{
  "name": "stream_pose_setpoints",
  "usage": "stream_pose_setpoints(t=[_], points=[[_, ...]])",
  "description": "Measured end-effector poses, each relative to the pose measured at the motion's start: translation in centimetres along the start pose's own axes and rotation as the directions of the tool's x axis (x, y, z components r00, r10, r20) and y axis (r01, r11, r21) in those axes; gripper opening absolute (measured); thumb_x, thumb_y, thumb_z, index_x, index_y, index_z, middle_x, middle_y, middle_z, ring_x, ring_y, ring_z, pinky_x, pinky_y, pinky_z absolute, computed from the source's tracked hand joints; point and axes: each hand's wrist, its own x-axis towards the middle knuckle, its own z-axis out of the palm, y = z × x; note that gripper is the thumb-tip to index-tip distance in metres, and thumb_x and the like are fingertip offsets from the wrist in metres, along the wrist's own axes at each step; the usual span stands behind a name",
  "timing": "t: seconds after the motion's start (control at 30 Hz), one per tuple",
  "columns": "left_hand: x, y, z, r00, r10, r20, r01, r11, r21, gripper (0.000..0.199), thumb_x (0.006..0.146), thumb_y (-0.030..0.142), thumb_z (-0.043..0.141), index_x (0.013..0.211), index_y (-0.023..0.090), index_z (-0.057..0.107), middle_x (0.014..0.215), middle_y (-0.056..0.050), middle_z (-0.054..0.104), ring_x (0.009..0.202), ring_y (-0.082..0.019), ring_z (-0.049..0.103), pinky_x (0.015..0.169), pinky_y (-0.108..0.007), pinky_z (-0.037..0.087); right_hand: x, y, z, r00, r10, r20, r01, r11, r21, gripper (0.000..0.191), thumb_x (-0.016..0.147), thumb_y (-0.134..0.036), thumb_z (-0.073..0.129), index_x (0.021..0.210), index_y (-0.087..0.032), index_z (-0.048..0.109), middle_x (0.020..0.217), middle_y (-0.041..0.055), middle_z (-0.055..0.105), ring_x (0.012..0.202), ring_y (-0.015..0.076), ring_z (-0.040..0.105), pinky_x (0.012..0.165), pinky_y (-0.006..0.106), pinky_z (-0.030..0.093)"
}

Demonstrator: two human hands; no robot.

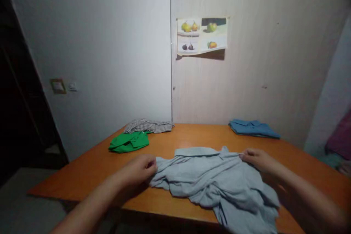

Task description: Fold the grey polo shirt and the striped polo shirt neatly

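A light grey collared shirt point(208, 175) lies rumpled across the front of the table, its collar toward the far side. Its lower right part hangs over the near edge. My left hand point(142, 168) is closed on the shirt's left end. At the upper right, near the shoulder, my right hand point(253, 158) pinches the cloth between thumb and fingers. The fabric between both hands is drawn out sideways, with loose folds below.
On the orange-brown table point(189, 135), a green garment point(130, 142) and a striped garment point(146, 125) lie at the back left. A folded blue shirt point(252, 128) rests at the back right. A wall with a fruit picture point(202, 36) stands behind.
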Motion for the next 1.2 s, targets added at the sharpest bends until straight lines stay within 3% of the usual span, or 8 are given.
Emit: stream_pose_setpoints(t=[0.17, 0.33, 0.47, 0.67, 0.87, 1.07, 1.2], points=[[0.7, 1.2, -0.4, 0.998, -0.067, 0.021, 0.064, 0.991, 0.118, 0.020, 0.079, 0.036, 0.057, 0.086, 0.021, 0.069, 0.082, -0.003, 0.067, 0.074, -0.020, 0.058, 0.060, -0.028, 0.032, 0.7, 0.0, -0.2, 0.994, 0.077, 0.078, -0.072, 0.995, -0.063, 0.021, 0.066, -0.038, 0.063, 0.059, -0.019, 0.055, 0.050, -0.0018, 0.050, 0.049, 0.0114, 0.042, 0.047, 0.024, 0.029], [2.1, 1.1, 0.7, 0.979, -0.202, 0.004, 0.196, 0.953, 0.232, 0.021, 0.066, 0.028, 0.066, 0.086, 0.023, 0.070, 0.084, -0.004, 0.069, 0.075, -0.022, 0.059, 0.061, -0.029, 0.030, 1.7, -0.5, -0.9, 0.988, 0.109, 0.106, -0.081, 0.967, -0.243, 0.011, 0.065, -0.021, 0.058, 0.054, -0.018, 0.055, 0.049, -0.0005, 0.054, 0.049, 0.0118, 0.046, 0.048, 0.024, 0.029], [3.3, 0.1, 1.8, 0.965, -0.262, 0.027, 0.254, 0.954, 0.157, 0.018, 0.059, 0.024, 0.068, 0.078, 0.021, 0.066, 0.073, -0.001, 0.063, 0.069, -0.019, 0.055, 0.057, -0.027, 0.029, 2.3, -1.3, -1.2, 0.991, 0.116, 0.071, -0.086, 0.941, -0.328, 0.010, 0.064, -0.016, 0.058, 0.054, -0.018, 0.057, 0.049, -0.0012, 0.054, 0.050, 0.0118, 0.047, 0.049, 0.024, 0.029], [4.0, -1.6, 2.9, 0.978, -0.210, -0.012, 0.207, 0.972, -0.111, 0.008, 0.069, 0.026, 0.060, 0.071, 0.019, 0.056, 0.066, 0.002, 0.054, 0.064, -0.014, 0.048, 0.053, -0.024, 0.026, 2.0, -0.9, -0.7, 0.994, 0.109, 0.028, -0.099, 0.968, -0.232, 0.012, 0.064, -0.017, 0.062, 0.053, -0.018, 0.055, 0.047, -0.0028, 0.051, 0.049, 0.0105, 0.044, 0.049, 0.023, 0.028], [3.5, -2.3, 4.1, 0.983, -0.186, -0.013, 0.183, 0.978, -0.103, 0.015, 0.059, 0.014, 0.060, 0.072, 0.020, 0.055, 0.068, 0.003, 0.055, 0.064, -0.014, 0.047, 0.053, -0.023, 0.023, 1.5, 0.4, -0.1, 0.992, 0.120, 0.043, -0.109, 0.973, -0.205, 0.012, 0.064, -0.015, 0.060, 0.054, -0.018, 0.054, 0.048, -0.0017, 0.054, 0.048, 0.0107, 0.046, 0.049, 0.023, 0.030], [4.0, -2.7, 4.1, 0.976, -0.186, -0.117, 0.167, 0.973, -0.161, 0.010, 0.063, 0.011, 0.055, 0.066, 0.020, 0.052, 0.063, 0.003, 0.052, 0.063, -0.014, 0.048, 0.053, -0.023, 0.025, 1.2, -0.9, 0.1, 0.991, 0.134, 0.024, -0.131, 0.986, -0.104, 0.013, 0.066, -0.014, 0.058, 0.054, -0.017, 0.056, 0.045, -0.0029, 0.051, 0.046, 0.0099, 0.043, 0.047, 0.022, 0.029], [4.4, -2.1, 2.2, 0.923, -0.175, -0.342, 0.099, 0.968, -0.229, 0.006, 0.071, 0.015, 0.054, 0.066, 0.019, 0.055, 0.066, 0.001, 0.057, 0.067, -0.015, 0.053, 0.058, -0.022, 0.033, 1.0, -3.0, -0.2, 0.987, 0.160, -0.014, -0.160, 0.987, -0.003, 0.016, 0.071, -0.015, 0.059, 0.056, -0.018, 0.054, 0.044, -0.0036, 0.049, 0.043, 0.0087, 0.042, 0.045, 0.021, 0.029]])
